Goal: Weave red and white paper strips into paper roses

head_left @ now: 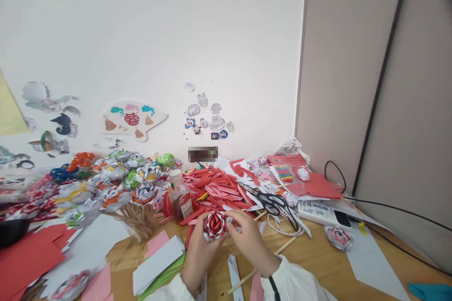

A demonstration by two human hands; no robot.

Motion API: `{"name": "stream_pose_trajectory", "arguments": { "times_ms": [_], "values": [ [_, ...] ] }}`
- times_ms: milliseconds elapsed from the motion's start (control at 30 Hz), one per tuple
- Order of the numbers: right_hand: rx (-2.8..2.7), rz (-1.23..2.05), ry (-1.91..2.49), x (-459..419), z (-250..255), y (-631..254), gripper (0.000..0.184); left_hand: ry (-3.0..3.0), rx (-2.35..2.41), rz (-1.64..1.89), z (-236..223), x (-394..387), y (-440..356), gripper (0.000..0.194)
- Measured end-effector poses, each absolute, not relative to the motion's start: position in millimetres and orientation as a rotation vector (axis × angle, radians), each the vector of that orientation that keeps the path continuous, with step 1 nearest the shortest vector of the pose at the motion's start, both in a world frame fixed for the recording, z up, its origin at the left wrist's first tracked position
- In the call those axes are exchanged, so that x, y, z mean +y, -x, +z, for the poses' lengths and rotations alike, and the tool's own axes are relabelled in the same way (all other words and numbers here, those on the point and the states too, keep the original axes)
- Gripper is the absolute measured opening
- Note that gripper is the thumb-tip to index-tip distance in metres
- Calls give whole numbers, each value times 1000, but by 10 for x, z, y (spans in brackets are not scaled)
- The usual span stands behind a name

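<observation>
A white wall (226, 33) rises behind the bottle (175, 203), a white-capped container with a red-and-white label that I use as reference. The wooden table (300, 273) runs beneath it and out to both sides. To the bottle's left I record a large bunch of folded paper flowers (115, 196), mostly white with orange, yellow and green parts. Beside and behind its right flank lies a heap of red paper strips (221, 187).

Nearer my camera than the bottle, and slightly to its right, are both hands, close together on one workpiece. The left hand (202, 251) is curled partly closed around the workpiece from its left and underside. The right hand (249, 239) is half open, its thumb and forefinger at the workpiece's right rim; I cannot tell whether they pinch it.

In front of the bottle, toward its left, a stack of white paper (158, 263) rests on green sheets (168, 277). Well right of the bottle lie black-handled scissors (271, 203), with a string of pearl-like beads (298, 234) just beside them.

The workpiece, a red-and-white paper rose (215, 225), sits between the hands, bloom toward my camera, just front-right of the bottle.
</observation>
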State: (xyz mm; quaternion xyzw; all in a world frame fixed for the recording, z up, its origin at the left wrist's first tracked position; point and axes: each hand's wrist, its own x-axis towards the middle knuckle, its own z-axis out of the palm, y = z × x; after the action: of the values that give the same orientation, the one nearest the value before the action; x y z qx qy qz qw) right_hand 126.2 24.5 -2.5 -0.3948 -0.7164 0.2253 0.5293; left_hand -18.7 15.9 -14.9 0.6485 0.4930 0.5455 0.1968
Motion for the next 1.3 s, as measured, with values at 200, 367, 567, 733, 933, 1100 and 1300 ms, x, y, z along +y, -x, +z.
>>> {"name": "stream_pose_trajectory", "arguments": {
  "times_ms": [200,367,567,733,933,1100,1300],
  "values": [
    [-1548,799,913,335,-60,-1279,25,-1817,1358,1496,-206,189,233,55],
    [-1543,938,828,338,-29,-1342,30,-1675,1277,1526,-153,187,233,48],
    [-1631,1039,724,357,-61,-1391,46,-1456,1141,1490,4,173,211,42],
    [-1534,1137,716,424,-153,-1351,46,-1379,1088,1392,37,194,192,48],
    [-1461,1155,705,493,-242,-1337,42,-1355,1043,1333,82,138,186,44],
    [-1459,1188,698,468,-255,-1308,43,-1354,1044,1338,78,145,202,42],
    [-1485,1147,725,395,-199,-1309,44,-1387,1045,1346,14,192,232,45]
  ]
}}
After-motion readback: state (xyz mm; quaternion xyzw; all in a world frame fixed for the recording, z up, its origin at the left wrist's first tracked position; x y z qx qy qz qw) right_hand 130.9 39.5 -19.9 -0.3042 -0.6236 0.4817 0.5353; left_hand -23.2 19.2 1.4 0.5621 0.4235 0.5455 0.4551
